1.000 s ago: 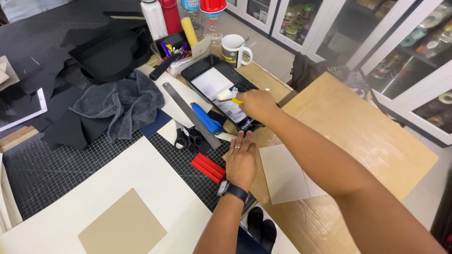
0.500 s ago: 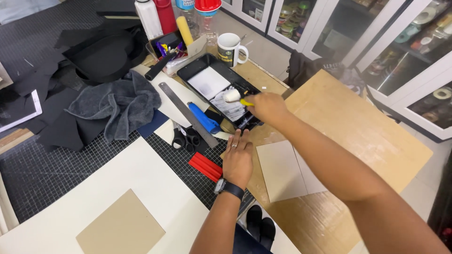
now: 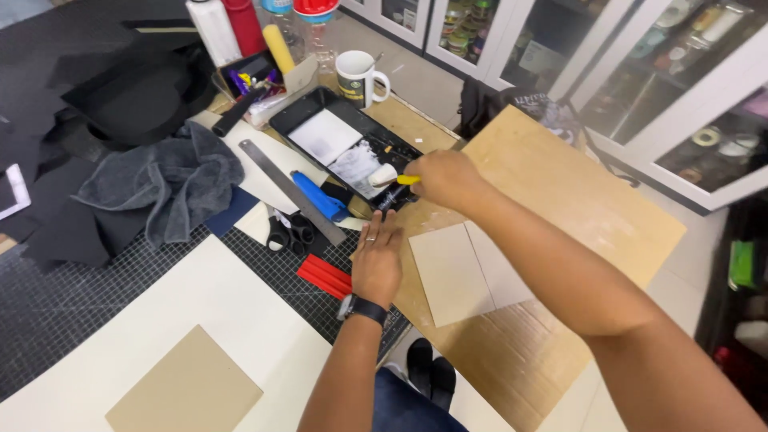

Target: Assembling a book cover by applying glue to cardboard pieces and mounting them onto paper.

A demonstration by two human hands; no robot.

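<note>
My right hand grips the yellow handle of a small glue roller, whose white foam head lies in the black roller tray smeared with white glue. My left hand rests flat, fingers together, on the cutting mat's edge beside a grey card sheet on the wooden board. A watch sits on the left wrist.
Near the tray lie a metal ruler, a blue-handled tool, black clips and red strips. A grey cloth, a mug, bottles, a tan card and glass cabinets surround the work.
My right hand has kept the roller in the tray, shifting it slightly. My left hand stays flat in the same place.
</note>
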